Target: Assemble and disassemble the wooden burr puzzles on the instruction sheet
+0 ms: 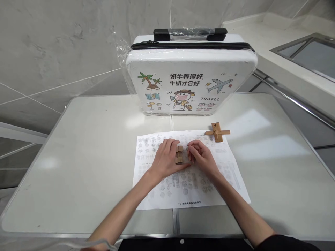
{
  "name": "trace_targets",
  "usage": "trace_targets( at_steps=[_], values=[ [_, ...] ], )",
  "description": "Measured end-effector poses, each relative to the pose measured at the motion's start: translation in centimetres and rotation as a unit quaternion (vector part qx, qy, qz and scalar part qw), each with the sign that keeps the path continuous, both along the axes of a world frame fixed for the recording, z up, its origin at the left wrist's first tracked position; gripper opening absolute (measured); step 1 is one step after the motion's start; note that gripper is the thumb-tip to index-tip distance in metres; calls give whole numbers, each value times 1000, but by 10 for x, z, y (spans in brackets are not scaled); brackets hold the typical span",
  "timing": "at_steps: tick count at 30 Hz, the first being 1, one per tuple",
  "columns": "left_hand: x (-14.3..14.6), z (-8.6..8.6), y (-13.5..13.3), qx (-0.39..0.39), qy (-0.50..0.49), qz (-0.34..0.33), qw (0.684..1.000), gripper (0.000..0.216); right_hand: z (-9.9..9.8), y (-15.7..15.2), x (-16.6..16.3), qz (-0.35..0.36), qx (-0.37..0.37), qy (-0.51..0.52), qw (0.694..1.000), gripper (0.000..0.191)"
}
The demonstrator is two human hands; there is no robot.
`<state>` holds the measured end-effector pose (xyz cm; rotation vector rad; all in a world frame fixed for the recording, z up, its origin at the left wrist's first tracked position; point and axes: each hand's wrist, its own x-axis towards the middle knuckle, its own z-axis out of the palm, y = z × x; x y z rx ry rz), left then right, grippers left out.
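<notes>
Small wooden puzzle blocks (179,159) sit over the middle of a printed paper sheet (146,205). My left hand (166,155) is curved around their left side, its fingers beyond them and its thumb stretched along the near side. Just to the right of the blocks is my right hand (199,153), with its fingers curled in and its thumb pressed against them; whatever they may hold is hidden. A separate cross-shaped wooden puzzle piece (217,132), marked with a 3, lies at the sheet's far right corner.
A white plastic-wrapped suitcase (162,64) with cartoon prints stands at the back of the pale folding table (86,157). A seam runs down the table's middle. A grey tiled wall (65,42) rises behind, and a light counter (251,31) is at the far right.
</notes>
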<state>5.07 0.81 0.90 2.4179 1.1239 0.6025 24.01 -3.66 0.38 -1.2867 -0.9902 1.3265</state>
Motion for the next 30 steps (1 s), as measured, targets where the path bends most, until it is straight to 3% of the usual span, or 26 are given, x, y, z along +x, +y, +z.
trace_targets(
  at_steps=[3, 6, 10, 15, 18, 25, 30],
  values=[
    [-24, 8, 9, -46, -16, -38, 998, 94, 1, -4, -2, 17, 26, -58, 998, 24],
    [-46, 12, 17, -81, 4, -59, 995, 86, -1, -7, -2, 37, 67, -143, 987, 19],
    [-60, 12, 17, -103, -19, -40, 994, 70, -6, -8, 0, 76, 120, -251, 958, 24],
    [-60, 13, 7, -252, -132, -17, 958, 78, -9, -6, 3, 125, 176, -353, 910, 26],
    [-59, 14, 1, -311, -184, 6, 932, 82, -9, -6, 4, 126, 179, -326, 920, 19],
    [-55, 15, -5, -353, -226, 27, 907, 79, 1, -9, 8, 67, 93, -175, 978, 20],
    [-51, 13, -11, -377, -227, 43, 897, 82, 11, -10, 5, 103, 85, -74, 988, 17]
  ],
)
